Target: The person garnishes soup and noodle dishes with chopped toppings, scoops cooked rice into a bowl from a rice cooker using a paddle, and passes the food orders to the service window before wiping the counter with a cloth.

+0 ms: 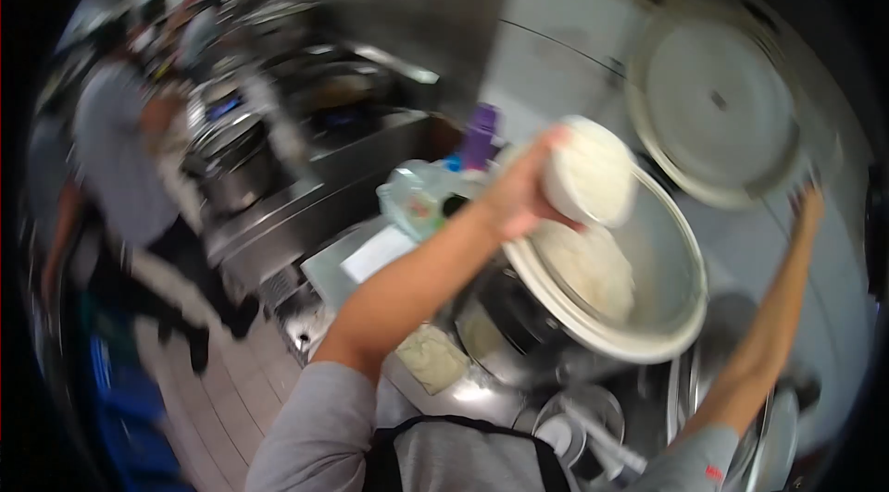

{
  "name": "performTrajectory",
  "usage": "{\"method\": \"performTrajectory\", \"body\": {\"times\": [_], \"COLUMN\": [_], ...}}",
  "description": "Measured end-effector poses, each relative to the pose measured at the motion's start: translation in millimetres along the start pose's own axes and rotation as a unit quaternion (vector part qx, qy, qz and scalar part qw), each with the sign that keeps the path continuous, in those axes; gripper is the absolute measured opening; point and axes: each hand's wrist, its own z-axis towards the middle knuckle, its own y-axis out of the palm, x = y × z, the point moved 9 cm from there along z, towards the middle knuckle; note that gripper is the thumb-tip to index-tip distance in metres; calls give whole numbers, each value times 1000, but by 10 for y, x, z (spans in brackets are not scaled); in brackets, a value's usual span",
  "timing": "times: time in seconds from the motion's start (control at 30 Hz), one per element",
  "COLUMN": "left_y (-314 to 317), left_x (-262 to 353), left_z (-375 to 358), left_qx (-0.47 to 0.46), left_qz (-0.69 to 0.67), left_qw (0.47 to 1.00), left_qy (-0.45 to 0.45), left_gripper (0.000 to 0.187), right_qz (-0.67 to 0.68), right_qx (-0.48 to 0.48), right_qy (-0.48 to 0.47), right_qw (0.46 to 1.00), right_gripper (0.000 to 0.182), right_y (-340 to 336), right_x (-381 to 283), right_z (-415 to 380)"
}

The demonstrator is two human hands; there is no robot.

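Rice bowl [589,171], heaped white, is sitting in the left hand [519,191], whose fingers are wrapping its near side and gripping it above the open rice cooker [607,279], just over the rice inside. Further right, the right hand [807,205] is reaching up beside the raised lid [715,103]; blur is hiding whether it is grasping anything.

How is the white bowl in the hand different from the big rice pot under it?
The bowl is small and held up in the left hand; the pot is far larger and sits on the counter. The bowl looks heaped with rice, while the pot is only partly filled, its inner wall showing. The bowl is white; the pot's inside is grey. Both are round and hold white rice.
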Motion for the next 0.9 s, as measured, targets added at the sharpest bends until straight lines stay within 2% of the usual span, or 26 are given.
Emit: {"method": "performTrajectory", "body": {"times": [0.03, 0.07, 0.1, 0.17, 0.2, 0.3, 0.4, 0.53, 0.57, 0.63, 0.67, 0.73, 0.77, 0.8, 0.83, 0.87, 0.9], "left_y": [-59, -2, -6, -8, 11, 36, 10, -105, -111, -200, -241, -362, -429, -510, -591, -689, -710], "left_x": [-38, -23, -19, 7, 27, 59, 122, 231, 303, 357, 384, 407, 411, 415, 377, 342, 329], "left_z": [37, 13, 15, 18, -2, -37, -78, -127, -195, -280, -331, -665, -886, -1138, -1369, -1645, -1925], "left_qx": [10, -11, -15, -14, -9, -8, 20, 41, 56, 62, 65, 114, 135, 152, 165, 186, 212], "left_qz": [2, 8, 16, 34, 46, 67, 56, -33, -47, -75, -87, -114, -115, -120, -130, -153, -119], "left_qw": [1000, 1000, 1000, 999, 999, 997, 995, 986, 979, 969, 962, 947, 943, 942, 944, 942, 949], "left_qy": [-2, -3, 1, 13, 19, 37, 80, 155, 189, 229, 251, 277, 281, 275, 256, 234, 200], "left_gripper": [65, 67, 68, 71, 72, 72, 73, 72, 71, 69, 68, 67, 70, 74, 77, 79, 80], "right_qz": [54, 51, 46, 47, 126, 71, 1, -98, -126, -205, -207, -181, -69, -142, -151, -188, -242], "right_qx": [-31, -53, -39, -71, -86, -98, -107, -134, -160, -270, -231, -227, -302, -295, -291, -287, -279], "right_qy": [-16, -12, 44, 69, 52, 10, -83, -319, -349, -339, -392, -451, -405, -443, -391, -412, -390], "right_qw": [998, 997, 997, 994, 987, 993, 991, 933, 915, 878, 866, 844, 860, 834, 860, 844, 843], "right_gripper": [58, 64, 64, 68, 70, 65, 63, 60, 59, 50, 48, 44, 44, 44, 44, 43, 42], "right_y": [-73, -102, -72, 248, 504, 436, 430, 641, 672, 618, 699, 986, 1159, 1210, 1172, 1132, 1122], "right_x": [223, 430, 518, 417, 196, 660, 198, -1040, -1203, -953, -1280, -1818, -2085, -2204, -2085, -2036, -1972], "right_z": [111, 256, 246, 69, -126, 565, 450, -408, -475, 134, -365, -1254, -1932, -2351, -2452, -2663, -2836]}}
